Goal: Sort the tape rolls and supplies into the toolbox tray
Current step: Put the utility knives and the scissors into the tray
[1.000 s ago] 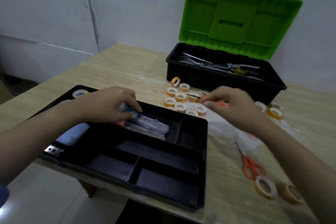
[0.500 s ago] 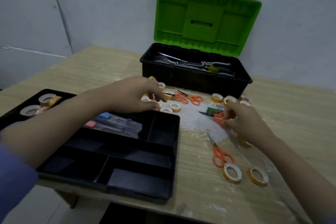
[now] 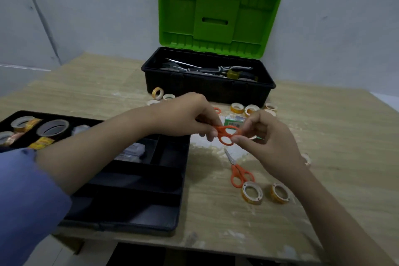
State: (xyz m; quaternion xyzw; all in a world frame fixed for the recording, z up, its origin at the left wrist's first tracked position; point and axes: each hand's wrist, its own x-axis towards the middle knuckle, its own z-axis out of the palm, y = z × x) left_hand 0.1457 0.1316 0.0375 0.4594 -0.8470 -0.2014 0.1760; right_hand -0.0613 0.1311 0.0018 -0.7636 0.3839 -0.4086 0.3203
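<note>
Both hands are raised over the table (image 3: pixel 323 136), meeting just past the tray's far right corner, and one pair of orange-handled scissors (image 3: pixel 226 135) is held between them. By the left hand (image 3: pixel 190 116) the upper handle loop is pinched between curled fingers and thumb; by the right hand (image 3: pixel 269 142) the same handles are pinched from the other side, thumb and forefinger closed on the loops.

At the far left, the black toolbox tray (image 3: pixel 177 211) is seen lying on the table. Its rear left compartments are filled with tape rolls (image 3: pixel 53 128), large and small, while a clear packet (image 3: pixel 132 152) is partly hidden behind the left forearm in a middle compartment. The front compartments are dark.

Behind the hands, the open toolbox (image 3: pixel 207 86) is stood with its green lid (image 3: pixel 218 17) raised; hand tools are seen inside. Small yellow tape rolls (image 3: pixel 236 107) are scattered just in front of it, with a green packet (image 3: pixel 234 122) near the scissors.

Nearer, a second pair of orange scissors (image 3: pixel 238 171) is laid flat on the table, its handles touching one of two loose rolls (image 3: pixel 252 192). Another roll is half hidden beside the right wrist.
</note>
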